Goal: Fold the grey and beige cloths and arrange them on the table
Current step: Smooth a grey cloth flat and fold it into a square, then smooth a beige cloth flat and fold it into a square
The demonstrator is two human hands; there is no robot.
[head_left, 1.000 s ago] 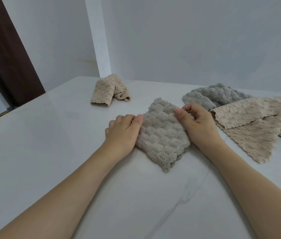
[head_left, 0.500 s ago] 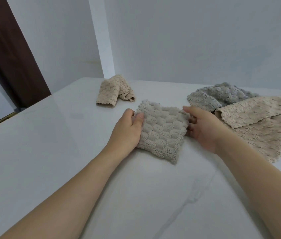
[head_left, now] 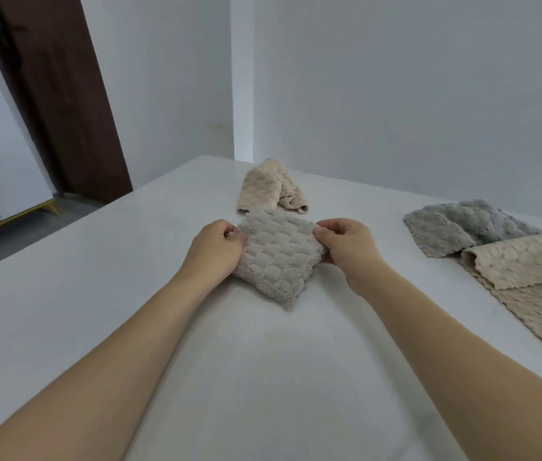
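Fingers (head_left: 234, 236) of left hand (head_left: 216, 249) curled, pinching left edge of folded grey cloth (head_left: 278, 257); right hand (head_left: 346, 241) pinches right edge, thumb on top. Cloth: plush, bubble-quilted, roughly square, on white glossy table (head_left: 263, 377), centre. Both forearms extended, converging. Folded beige cloth (head_left: 268, 188) just beyond, nearly touching. Unfolded grey cloth (head_left: 462, 227) and flat beige cloth (head_left: 529, 277), scalloped edge, well apart at right.

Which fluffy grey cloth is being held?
The folded grey bubble-textured cloth in the middle, gripped by the left hand and right hand. The other grey cloth lies untouched on the right.
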